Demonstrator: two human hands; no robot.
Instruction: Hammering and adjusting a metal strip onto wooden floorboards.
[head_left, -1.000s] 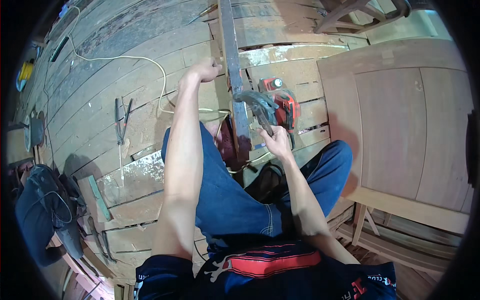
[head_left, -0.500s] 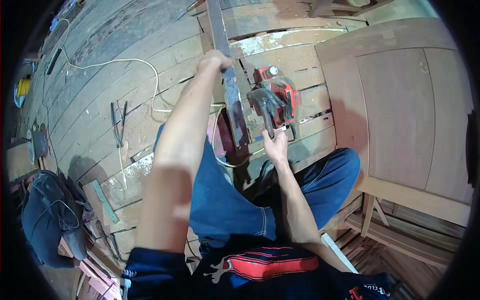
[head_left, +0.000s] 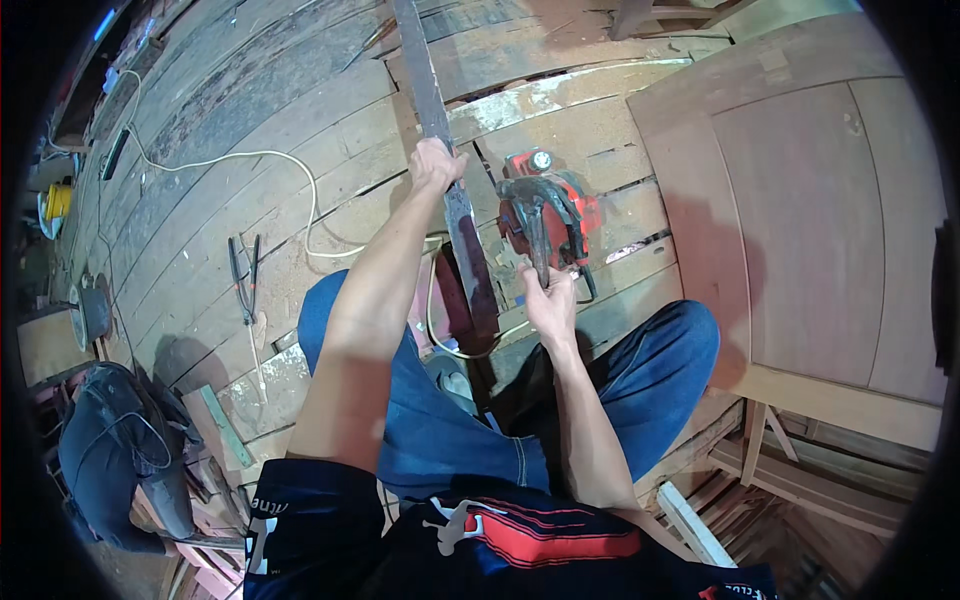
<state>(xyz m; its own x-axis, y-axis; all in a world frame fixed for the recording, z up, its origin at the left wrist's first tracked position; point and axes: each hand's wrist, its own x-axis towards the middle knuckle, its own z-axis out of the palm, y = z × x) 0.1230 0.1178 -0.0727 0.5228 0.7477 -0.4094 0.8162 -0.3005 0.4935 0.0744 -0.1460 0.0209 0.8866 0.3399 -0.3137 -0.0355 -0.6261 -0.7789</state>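
Observation:
My left hand (head_left: 437, 165) is closed around a long, narrow dark board (head_left: 425, 85), which slants from the top of the view down toward my legs. The board's near part shows scuffed pale patches and a reddish-brown stretch. To its right, a red and black electric planer (head_left: 578, 210) with a pale round knob rests on the floor planks. The fingers of my right hand (head_left: 549, 300) wrap the near end of the planer's black handle (head_left: 541, 240). A pale cord (head_left: 312, 195) runs across the floor and loops beneath the board.
Long-handled pliers (head_left: 243, 280) and a screwdriver-like tool (head_left: 258, 365) lie left on the wooden floor (head_left: 340, 130). A large wooden panel (head_left: 800, 230) stands at right. Dark cloth (head_left: 115, 440) is heaped lower left, near a green strip (head_left: 227, 428). My bent legs (head_left: 440, 410) flank the near space.
The whole view has shifted, so the floor things sit lower. My left hand has come slightly nearer along the board. My right hand stays at the planer's handle.

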